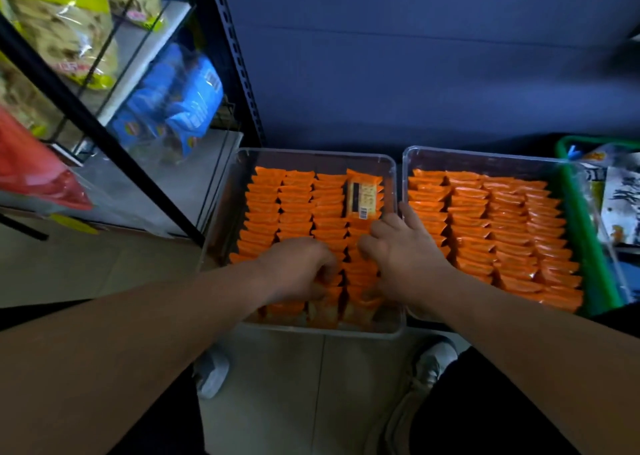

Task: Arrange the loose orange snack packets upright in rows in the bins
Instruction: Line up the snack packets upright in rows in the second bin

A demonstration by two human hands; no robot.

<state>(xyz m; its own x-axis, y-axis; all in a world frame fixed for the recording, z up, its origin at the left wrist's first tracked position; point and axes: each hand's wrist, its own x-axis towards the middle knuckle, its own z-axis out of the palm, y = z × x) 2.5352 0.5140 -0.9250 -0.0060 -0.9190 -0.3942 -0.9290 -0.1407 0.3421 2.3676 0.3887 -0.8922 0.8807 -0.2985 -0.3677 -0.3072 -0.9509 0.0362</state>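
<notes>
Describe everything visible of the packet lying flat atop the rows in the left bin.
The flat packet is a glossy orange wrapper lying back-up: a pale label panel, a dark strip and a barcode show. It rests on the upright packets of the rightmost row, toward the far end of the left bin. The right hand is just nearer; contact cannot be told.

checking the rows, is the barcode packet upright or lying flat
Lying flat: the barcode packet rests label-up atop the upright packets in the left bin.
</notes>
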